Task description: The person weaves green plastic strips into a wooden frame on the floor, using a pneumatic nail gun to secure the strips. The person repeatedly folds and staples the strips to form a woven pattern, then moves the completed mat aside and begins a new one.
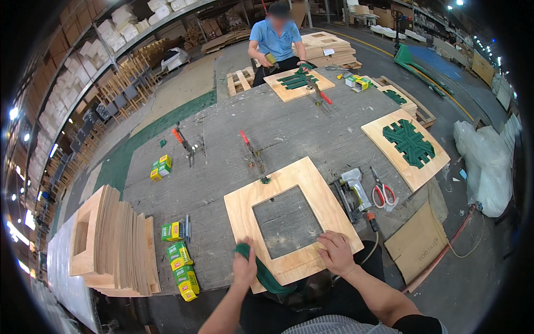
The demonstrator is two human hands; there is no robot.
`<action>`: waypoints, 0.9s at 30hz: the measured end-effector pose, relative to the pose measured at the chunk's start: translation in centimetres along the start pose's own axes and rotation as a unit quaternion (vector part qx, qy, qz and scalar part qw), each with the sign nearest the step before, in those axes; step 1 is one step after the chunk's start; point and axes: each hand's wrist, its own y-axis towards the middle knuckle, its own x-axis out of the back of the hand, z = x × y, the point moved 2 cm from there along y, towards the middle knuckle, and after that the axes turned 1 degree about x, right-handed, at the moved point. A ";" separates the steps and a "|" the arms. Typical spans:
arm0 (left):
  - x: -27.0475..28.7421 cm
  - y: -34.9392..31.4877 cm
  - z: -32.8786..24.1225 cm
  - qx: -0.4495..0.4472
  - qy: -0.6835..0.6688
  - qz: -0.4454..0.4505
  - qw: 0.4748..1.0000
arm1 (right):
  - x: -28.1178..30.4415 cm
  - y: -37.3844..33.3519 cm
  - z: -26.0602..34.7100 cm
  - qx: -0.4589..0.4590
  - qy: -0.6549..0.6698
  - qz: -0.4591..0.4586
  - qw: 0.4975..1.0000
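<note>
A square plywood frame (289, 172) with a square opening lies in front of me at the table's near edge. My left hand (245, 266) is closed on a dark green webbing strap (267, 277), beside the frame's lower left side. The strap loops down past the near edge, where its far end is hidden. My right hand (337, 254) rests on the frame's lower right corner, fingers lying over the wood. A staple gun (356, 189) with an air hose lies right of the frame, and red-handled scissors (382, 192) lie beside it. A toggle clamp (252, 151) stands beyond the frame.
Plywood frames (119, 239) are stacked at the left, near green-and-yellow boxes (179, 256). Another toggle clamp (185, 143) stands farther left. A frame with woven green straps (409, 142) lies at the right. Across the table, a person in blue (278, 42) works on a similar frame (295, 83).
</note>
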 end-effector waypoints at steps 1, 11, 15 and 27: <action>-0.4 -2.1 -0.1 -0.024 0.044 -0.011 0.999 | -0.3 0.1 0.2 0.008 0.000 -0.001 1.000; -1.9 -5.8 -2.1 -0.051 0.150 -0.040 0.987 | -0.3 0.3 -0.3 0.014 0.003 -0.038 0.999; -3.5 -6.4 -2.8 -0.049 0.143 -0.035 0.988 | 0.1 0.5 -1.9 0.003 0.004 -0.047 0.999; 0.9 -3.8 -12.4 0.039 -0.338 0.162 0.926 | 0.3 0.5 -2.3 -0.048 0.043 0.022 0.998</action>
